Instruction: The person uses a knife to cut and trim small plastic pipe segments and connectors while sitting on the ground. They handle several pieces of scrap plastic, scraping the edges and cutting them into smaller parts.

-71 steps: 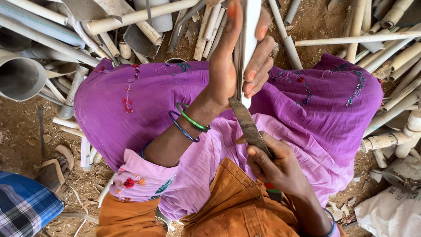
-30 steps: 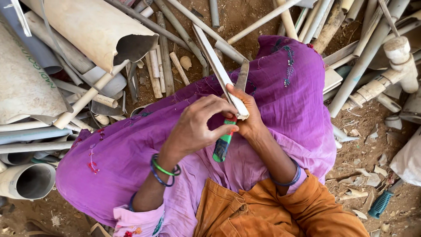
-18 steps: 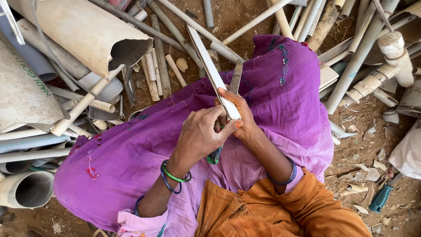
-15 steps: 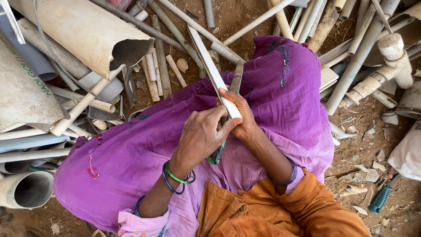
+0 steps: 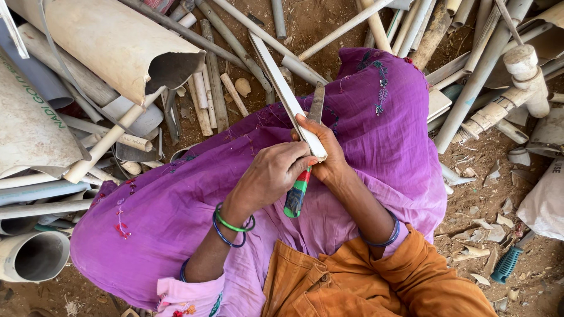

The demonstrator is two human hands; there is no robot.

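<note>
white plastic strip (image 5: pixel 282 88), long and flat, over purple cloth (image 5: pixel 376 135)
left hand (image 5: pixel 273 176) and right hand (image 5: pixel 326 155) clamped on strip and knife (image 5: pixel 302 176); pipes (image 5: pixel 470 76) around.

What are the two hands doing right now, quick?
Left hand: closed around the knife at its green and red handle, against the white strip.
Right hand: closed on the white strip, near its lower end.
</note>
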